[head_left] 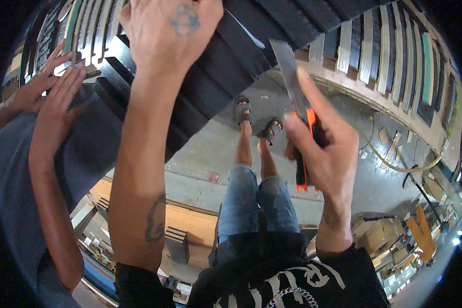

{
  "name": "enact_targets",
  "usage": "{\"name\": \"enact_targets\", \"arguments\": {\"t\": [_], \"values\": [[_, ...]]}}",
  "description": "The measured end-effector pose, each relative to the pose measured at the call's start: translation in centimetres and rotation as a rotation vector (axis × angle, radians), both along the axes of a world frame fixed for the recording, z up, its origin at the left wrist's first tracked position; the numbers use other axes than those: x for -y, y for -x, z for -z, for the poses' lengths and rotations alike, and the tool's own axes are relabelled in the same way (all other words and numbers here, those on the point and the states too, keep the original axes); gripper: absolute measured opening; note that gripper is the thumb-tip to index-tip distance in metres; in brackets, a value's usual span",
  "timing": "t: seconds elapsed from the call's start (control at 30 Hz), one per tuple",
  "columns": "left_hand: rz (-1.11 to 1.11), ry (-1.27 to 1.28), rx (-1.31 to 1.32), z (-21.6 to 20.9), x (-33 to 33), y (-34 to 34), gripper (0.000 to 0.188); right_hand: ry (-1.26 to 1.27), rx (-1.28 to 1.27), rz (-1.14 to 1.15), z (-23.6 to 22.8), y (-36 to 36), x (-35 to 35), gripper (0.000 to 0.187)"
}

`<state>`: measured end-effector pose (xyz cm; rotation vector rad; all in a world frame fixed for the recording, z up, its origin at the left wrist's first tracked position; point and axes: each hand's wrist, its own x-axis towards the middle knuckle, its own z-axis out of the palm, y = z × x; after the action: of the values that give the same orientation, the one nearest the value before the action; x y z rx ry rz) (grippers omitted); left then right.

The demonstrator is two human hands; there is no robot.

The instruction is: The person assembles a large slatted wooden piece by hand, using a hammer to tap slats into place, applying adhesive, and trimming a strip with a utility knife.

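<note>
My right hand (328, 149) is closed around the orange-and-black handle of a putty knife (286, 66). Its flat metal blade widens toward the tip, which points up at the edge of a black slatted panel (210, 66). On that panel, just left of the blade tip, lies a whitish streak (245, 30). My left hand (174, 25) is over the panel at the top edge of the view. Its fingers are bent away and cut off by the frame, so I cannot see whether they grip anything.
At the left, another person's hands (61, 92) are beside the panel. Racks of light and dark strips (380, 51) stand at the upper right. A yellowish hose (410, 168) hangs below them. Cardboard boxes (380, 233) and scraps lie lower right, and wooden boards (190, 218) lower left.
</note>
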<state>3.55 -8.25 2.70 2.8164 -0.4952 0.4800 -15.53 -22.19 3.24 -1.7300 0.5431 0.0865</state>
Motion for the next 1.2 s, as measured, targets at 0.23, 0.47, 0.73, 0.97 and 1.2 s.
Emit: {"name": "enact_targets", "arguments": {"t": [0.23, 0.47, 0.73, 0.97, 1.2], "values": [[0.006, 0.028, -0.032, -0.7, 0.5, 1.0, 0.065, -0.001, -0.035, -0.016, -0.3, 0.7, 0.0, 0.053], [-0.028, 0.005, -0.031, -0.1, 0.1, 0.2, 0.067, 0.005, 0.041, -0.067, 0.1, 0.8, 0.1, 0.054], [-0.037, 0.019, -0.072, -0.4, 0.0, 0.2, 0.067, -0.003, 0.068, -0.059, 0.1, 1.4, 0.0, 0.055], [0.003, 0.015, 0.010, -0.6, 0.3, 0.9, 0.065, -0.029, 0.075, -0.016, 0.5, 1.1, -0.2, 0.053], [-0.002, 0.009, -0.045, -0.3, -0.5, -0.2, 0.062, 0.013, 0.088, -0.007, 0.1, 0.2, -0.3, 0.053]]}}
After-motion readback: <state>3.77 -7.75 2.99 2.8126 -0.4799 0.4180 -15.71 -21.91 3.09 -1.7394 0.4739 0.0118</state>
